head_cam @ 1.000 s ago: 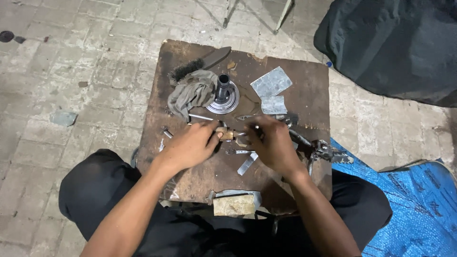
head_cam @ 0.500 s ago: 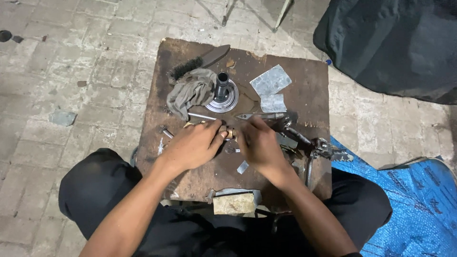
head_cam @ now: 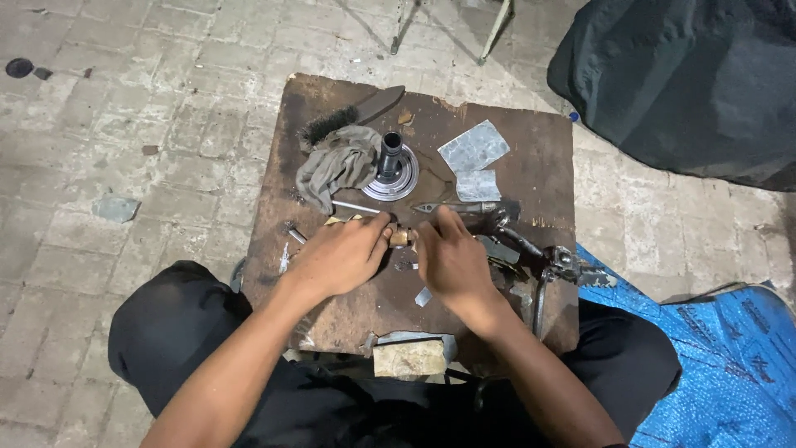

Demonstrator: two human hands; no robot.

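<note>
My left hand (head_cam: 344,253) and my right hand (head_cam: 452,257) meet at the middle of a rusty brown metal plate (head_cam: 332,323). Both pinch a small brass-coloured cylindrical part (head_cam: 400,238) between their fingertips, the left from the left side and the right from the right. Just beyond the hands stands a round metal flange with a dark upright shaft (head_cam: 390,168), and a thin metal rod (head_cam: 355,206) lies near my left fingertips.
A grey rag (head_cam: 336,168) and a wire brush (head_cam: 352,114) lie at the plate's far left. Two silvery sheet pieces (head_cam: 474,158) are at far right, dark metal tools (head_cam: 531,249) at right. A stone block (head_cam: 408,358) sits at the near edge. Blue tarp (head_cam: 713,365) lies right.
My right hand has moved left from the plate's right part toward my left hand and now touches the small brass part. My left hand has barely moved.
</note>
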